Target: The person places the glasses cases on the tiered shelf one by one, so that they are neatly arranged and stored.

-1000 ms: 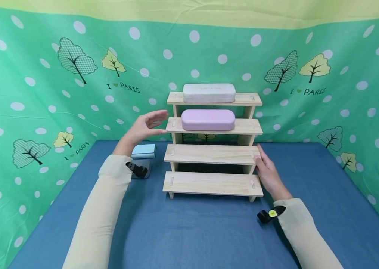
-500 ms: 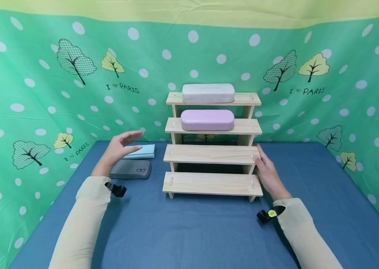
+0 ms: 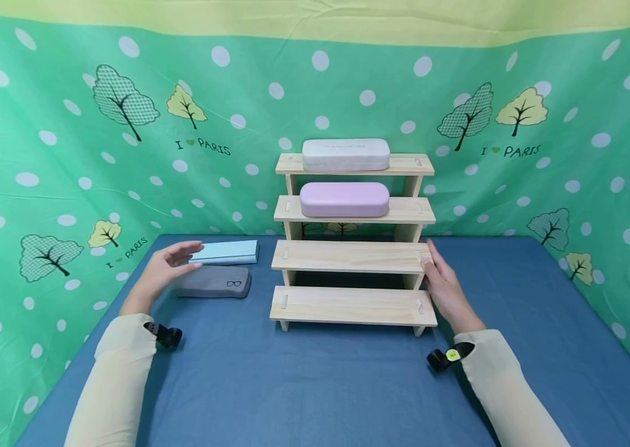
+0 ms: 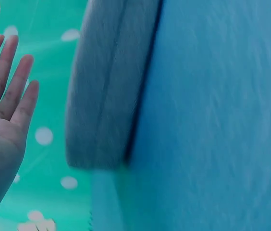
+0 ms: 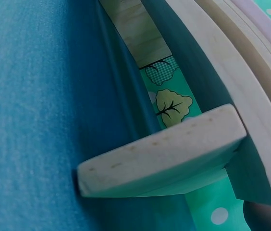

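A four-step wooden display stand [image 3: 348,256] stands on the blue cloth. My right hand [image 3: 449,288] grips its right side at the second-lowest step, thumb on the board's end; only a bit of that hand shows at the right wrist view's lower corner. My left hand [image 3: 161,273], fingers spread and holding nothing, is by the left end of a grey glasses case [image 3: 214,282] with a glasses mark. In the left wrist view its palm [image 4: 3,125] appears apart from the grey case [image 4: 109,86]. Behind that lies a light blue case [image 3: 228,251], partly covered by my fingertips.
A white glasses case [image 3: 346,155] sits on the stand's top step, and a purple one [image 3: 345,200] on the step below. A green polka-dot cloth [image 3: 259,112] hangs behind and at both sides.
My left hand has moved away from the stand, leftward and down, to the left end of the grey case, which came into view. The right hand has stayed on the stand.
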A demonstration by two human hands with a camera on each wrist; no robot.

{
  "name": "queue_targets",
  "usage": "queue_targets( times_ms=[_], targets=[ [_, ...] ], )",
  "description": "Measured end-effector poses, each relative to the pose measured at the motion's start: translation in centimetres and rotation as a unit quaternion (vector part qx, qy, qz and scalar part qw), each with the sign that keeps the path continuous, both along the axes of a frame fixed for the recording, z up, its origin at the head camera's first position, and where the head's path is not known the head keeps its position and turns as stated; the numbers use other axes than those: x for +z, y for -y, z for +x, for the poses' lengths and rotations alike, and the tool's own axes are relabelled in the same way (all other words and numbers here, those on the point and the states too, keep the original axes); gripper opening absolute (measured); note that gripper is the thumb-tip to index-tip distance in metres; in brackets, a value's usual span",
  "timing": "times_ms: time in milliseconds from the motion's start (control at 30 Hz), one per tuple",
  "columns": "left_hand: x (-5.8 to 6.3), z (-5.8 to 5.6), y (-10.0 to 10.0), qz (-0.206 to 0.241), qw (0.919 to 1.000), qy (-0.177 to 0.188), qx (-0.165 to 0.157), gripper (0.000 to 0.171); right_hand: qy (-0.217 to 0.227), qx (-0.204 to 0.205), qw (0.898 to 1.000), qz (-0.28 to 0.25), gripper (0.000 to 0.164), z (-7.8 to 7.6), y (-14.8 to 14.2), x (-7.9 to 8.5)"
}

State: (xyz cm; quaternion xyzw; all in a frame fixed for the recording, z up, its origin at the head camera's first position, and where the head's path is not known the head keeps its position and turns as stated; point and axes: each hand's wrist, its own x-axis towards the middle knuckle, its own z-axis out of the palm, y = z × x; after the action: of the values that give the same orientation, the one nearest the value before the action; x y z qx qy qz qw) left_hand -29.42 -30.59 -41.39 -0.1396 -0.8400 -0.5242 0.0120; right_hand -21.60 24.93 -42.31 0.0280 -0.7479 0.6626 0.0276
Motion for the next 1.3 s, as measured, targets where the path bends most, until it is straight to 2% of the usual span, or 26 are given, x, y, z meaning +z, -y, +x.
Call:
queue_targets(
  times_ms=[100, 167, 267, 433, 767, 900, 1133, 1300],
  targets=[
    [-0.2, 0.3, 0.8, -0.001, 0.9995, 0.025, 0.021, 0.056, -0.001, 0.000, 1.000, -0.002, 0.060, 0.0, 0.0, 0.0],
    [-0.5, 0.4, 1.4, -0.009, 0.9989, 0.040, 0.022, 0.057, 0.000, -0.002, 1.000, -0.001, 0.060, 0.0, 0.1, 0.0],
    [-1.8, -0.1, 2.5, -0.020, 0.9985, 0.050, 0.011, 0.059, 0.000, -0.004, 1.000, 0.001, 0.061, 0.0, 0.1, -0.1],
    [-2.7, -0.2, 3.4, -0.020, 0.9968, 0.078, -0.006, 0.063, -0.002, -0.004, 1.000, 0.005, 0.060, 0.0, 0.0, -0.1],
    [-3.7, -0.8, 3.8, -0.006, 0.9908, 0.126, -0.048, 0.077, 0.003, -0.004, 1.000, 0.008, 0.060, -0.1, 0.0, -0.2],
    [-4.0, -0.9, 3.8, -0.008, 0.9906, 0.125, -0.054, 0.078, 0.002, -0.001, 1.000, -0.001, 0.060, -0.1, 0.0, -0.2],
    [-4.3, -0.7, 4.1, 0.003, 0.9862, 0.154, -0.060, 0.083, 0.002, 0.002, 1.000, -0.010, 0.061, -0.2, -0.1, -0.4],
    [-4.3, -0.8, 4.0, -0.018, 0.9855, 0.157, -0.062, 0.084, 0.005, 0.001, 1.000, -0.008, 0.060, -0.2, -0.2, -0.3]
  ],
)
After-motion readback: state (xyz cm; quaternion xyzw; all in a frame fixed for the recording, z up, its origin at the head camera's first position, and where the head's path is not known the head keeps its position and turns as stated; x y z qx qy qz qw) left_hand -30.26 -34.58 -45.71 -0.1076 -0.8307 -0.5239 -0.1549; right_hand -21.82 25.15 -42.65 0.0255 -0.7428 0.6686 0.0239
